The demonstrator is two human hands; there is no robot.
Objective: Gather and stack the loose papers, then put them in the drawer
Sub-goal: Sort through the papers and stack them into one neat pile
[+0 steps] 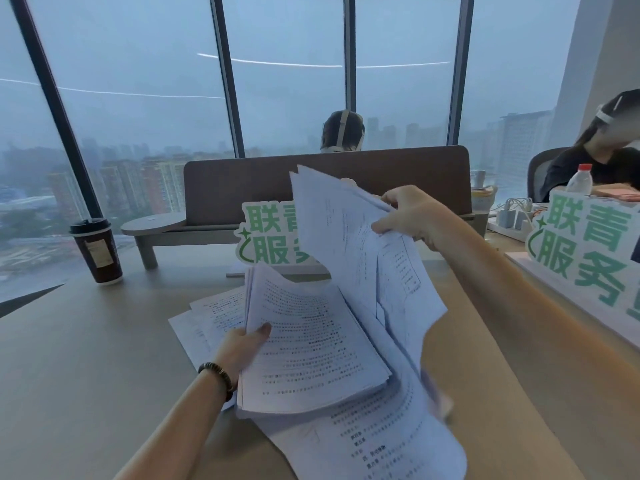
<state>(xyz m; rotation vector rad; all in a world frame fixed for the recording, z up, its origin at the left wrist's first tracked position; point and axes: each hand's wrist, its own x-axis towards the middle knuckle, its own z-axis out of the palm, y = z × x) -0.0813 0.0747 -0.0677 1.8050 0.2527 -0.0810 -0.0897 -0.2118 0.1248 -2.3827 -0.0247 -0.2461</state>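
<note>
My left hand (244, 348) grips a thick stack of printed papers (308, 348) by its left edge, thumb on the top sheet, lifted a little off the desk. My right hand (412, 213) pinches a second bundle of sheets (349, 237) at its top edge and holds it up, tilted, above the stack. More loose sheets lie flat on the desk: a few under the stack at the left (207, 313), and others spread toward me (374, 445). No drawer is in view.
A lidded paper coffee cup (98, 252) stands at the left of the beige desk (86, 358). Green-lettered signs stand behind the papers (266, 237) and at the right (585, 251). A brown divider (242, 188) crosses the back. People sit behind it and at far right, near a bottle (580, 181).
</note>
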